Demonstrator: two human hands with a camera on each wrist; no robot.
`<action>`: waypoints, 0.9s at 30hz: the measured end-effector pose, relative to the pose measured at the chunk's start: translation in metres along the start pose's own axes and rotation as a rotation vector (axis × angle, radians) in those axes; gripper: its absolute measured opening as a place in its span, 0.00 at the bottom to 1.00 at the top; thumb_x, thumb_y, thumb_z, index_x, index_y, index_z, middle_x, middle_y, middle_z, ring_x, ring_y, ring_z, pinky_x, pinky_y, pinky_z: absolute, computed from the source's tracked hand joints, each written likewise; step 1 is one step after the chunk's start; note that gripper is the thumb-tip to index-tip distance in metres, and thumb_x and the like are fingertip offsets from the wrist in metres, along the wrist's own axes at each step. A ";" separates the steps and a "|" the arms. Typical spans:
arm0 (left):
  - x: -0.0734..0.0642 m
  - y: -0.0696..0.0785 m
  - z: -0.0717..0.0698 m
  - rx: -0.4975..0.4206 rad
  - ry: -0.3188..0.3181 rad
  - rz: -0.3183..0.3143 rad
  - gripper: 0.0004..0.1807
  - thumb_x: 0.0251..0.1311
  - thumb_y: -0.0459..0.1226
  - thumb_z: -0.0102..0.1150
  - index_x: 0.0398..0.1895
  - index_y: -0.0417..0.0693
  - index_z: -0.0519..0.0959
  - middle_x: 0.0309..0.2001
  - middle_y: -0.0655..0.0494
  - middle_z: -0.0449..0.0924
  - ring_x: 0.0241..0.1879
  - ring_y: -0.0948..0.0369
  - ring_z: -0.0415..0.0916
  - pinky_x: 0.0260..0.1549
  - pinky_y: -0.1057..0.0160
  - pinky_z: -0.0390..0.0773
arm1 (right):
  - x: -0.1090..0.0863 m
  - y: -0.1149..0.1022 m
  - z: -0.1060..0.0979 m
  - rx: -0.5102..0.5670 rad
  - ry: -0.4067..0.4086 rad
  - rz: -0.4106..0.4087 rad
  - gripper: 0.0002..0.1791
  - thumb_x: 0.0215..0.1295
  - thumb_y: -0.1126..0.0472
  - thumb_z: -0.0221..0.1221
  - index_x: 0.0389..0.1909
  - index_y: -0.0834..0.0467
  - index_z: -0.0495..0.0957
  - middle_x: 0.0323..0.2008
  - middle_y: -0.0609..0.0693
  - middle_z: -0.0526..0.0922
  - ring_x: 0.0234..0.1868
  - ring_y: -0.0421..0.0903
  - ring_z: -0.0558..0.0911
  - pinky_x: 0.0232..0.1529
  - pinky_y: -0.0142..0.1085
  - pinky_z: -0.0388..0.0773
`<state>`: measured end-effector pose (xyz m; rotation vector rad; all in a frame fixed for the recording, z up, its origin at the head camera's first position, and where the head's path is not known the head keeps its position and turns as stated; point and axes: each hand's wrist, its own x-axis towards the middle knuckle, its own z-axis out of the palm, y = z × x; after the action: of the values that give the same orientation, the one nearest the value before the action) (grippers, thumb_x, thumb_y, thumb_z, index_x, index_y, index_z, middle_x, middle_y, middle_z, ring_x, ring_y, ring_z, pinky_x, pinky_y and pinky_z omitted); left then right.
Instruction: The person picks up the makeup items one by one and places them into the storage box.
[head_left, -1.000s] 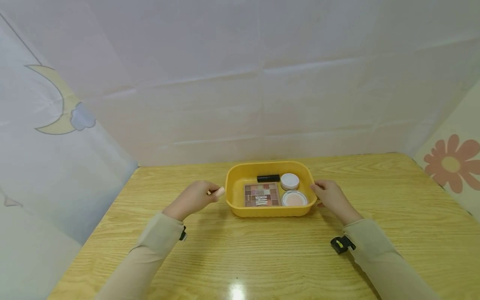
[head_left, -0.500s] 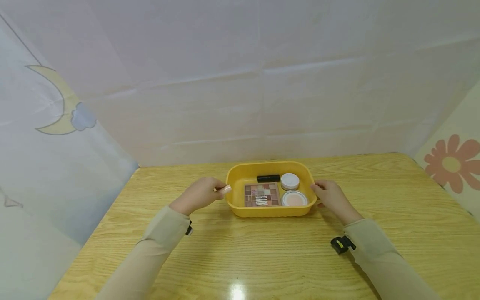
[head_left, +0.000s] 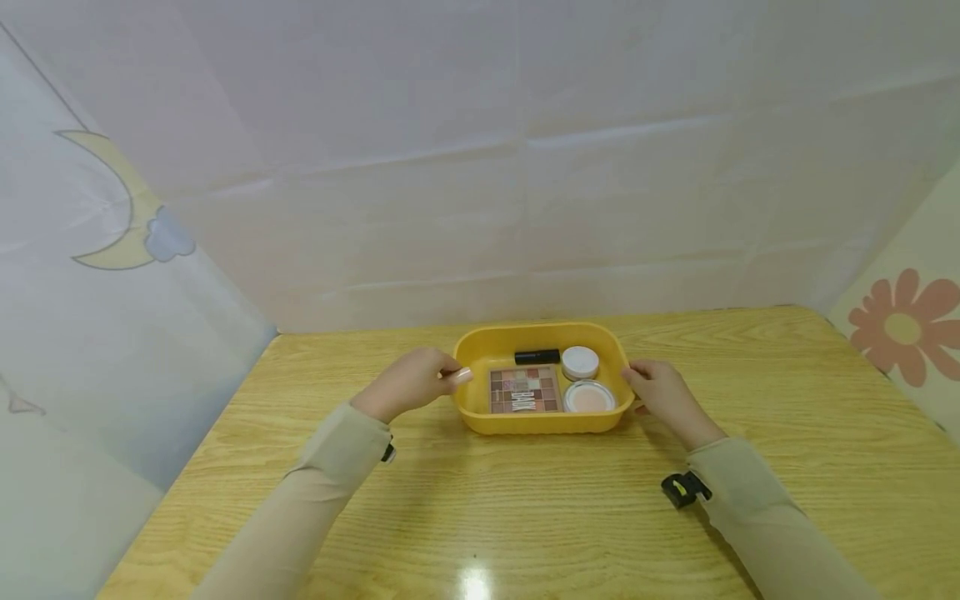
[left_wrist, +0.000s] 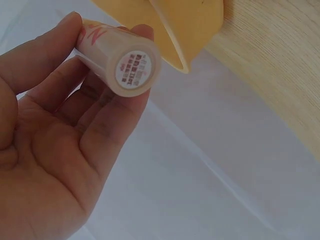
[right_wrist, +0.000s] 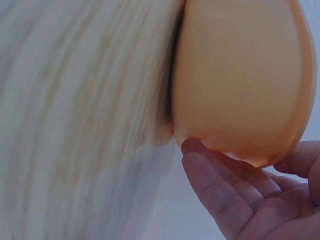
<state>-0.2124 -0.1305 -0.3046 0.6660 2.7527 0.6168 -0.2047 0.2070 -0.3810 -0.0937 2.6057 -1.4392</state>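
My left hand (head_left: 408, 384) pinches a small pale lip gloss tube (head_left: 462, 377) between thumb and fingers, over the left rim of the yellow basket (head_left: 547, 425). Close up in the left wrist view, the lip gloss tube (left_wrist: 120, 62) shows red lettering and a round printed label on its end. My right hand (head_left: 666, 400) grips the basket's right end; in the right wrist view its thumb is at the rim and its fingers lie against the outer wall (right_wrist: 240, 75). Inside lie an eyeshadow palette (head_left: 525, 390), a black tube (head_left: 537, 357) and two round compacts (head_left: 581, 362).
The basket stands near the back of a wood-grain table (head_left: 480, 500). Behind the table rises a pale cloth backdrop (head_left: 510, 208). A light patch reflects near the table's front.
My left hand has moved right and slightly up, carrying the lip gloss tube from beside the basket to over its left rim. The right hand and the basket have stayed in place.
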 end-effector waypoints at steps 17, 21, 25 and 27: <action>0.017 0.015 -0.002 0.058 -0.069 -0.014 0.18 0.70 0.39 0.54 0.18 0.46 0.72 0.16 0.58 0.58 0.19 0.63 0.54 0.25 0.65 0.61 | 0.000 0.001 -0.001 -0.002 0.002 0.001 0.24 0.78 0.63 0.42 0.61 0.81 0.62 0.51 0.75 0.74 0.45 0.62 0.80 0.36 0.45 0.83; 0.021 0.015 -0.001 0.080 -0.072 -0.019 0.17 0.68 0.36 0.57 0.18 0.47 0.72 0.17 0.59 0.59 0.19 0.63 0.56 0.24 0.66 0.61 | 0.000 0.000 0.000 0.001 0.003 -0.004 0.23 0.77 0.63 0.42 0.60 0.81 0.64 0.50 0.75 0.75 0.46 0.63 0.79 0.36 0.45 0.83; 0.025 0.017 -0.001 0.095 -0.071 -0.017 0.16 0.67 0.34 0.57 0.19 0.44 0.74 0.17 0.58 0.60 0.19 0.63 0.57 0.24 0.66 0.62 | -0.001 0.000 0.000 -0.001 0.002 -0.008 0.23 0.77 0.64 0.42 0.60 0.81 0.64 0.49 0.75 0.75 0.46 0.63 0.79 0.36 0.45 0.83; 0.027 0.018 -0.001 0.113 -0.072 -0.017 0.14 0.67 0.34 0.58 0.21 0.41 0.76 0.17 0.58 0.62 0.20 0.63 0.58 0.24 0.66 0.62 | -0.001 0.000 0.000 -0.002 0.002 -0.006 0.23 0.77 0.64 0.43 0.60 0.81 0.64 0.49 0.75 0.75 0.45 0.63 0.80 0.36 0.45 0.83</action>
<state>-0.2290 -0.1032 -0.2988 0.6741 2.7386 0.4278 -0.2041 0.2067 -0.3809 -0.1004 2.6101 -1.4399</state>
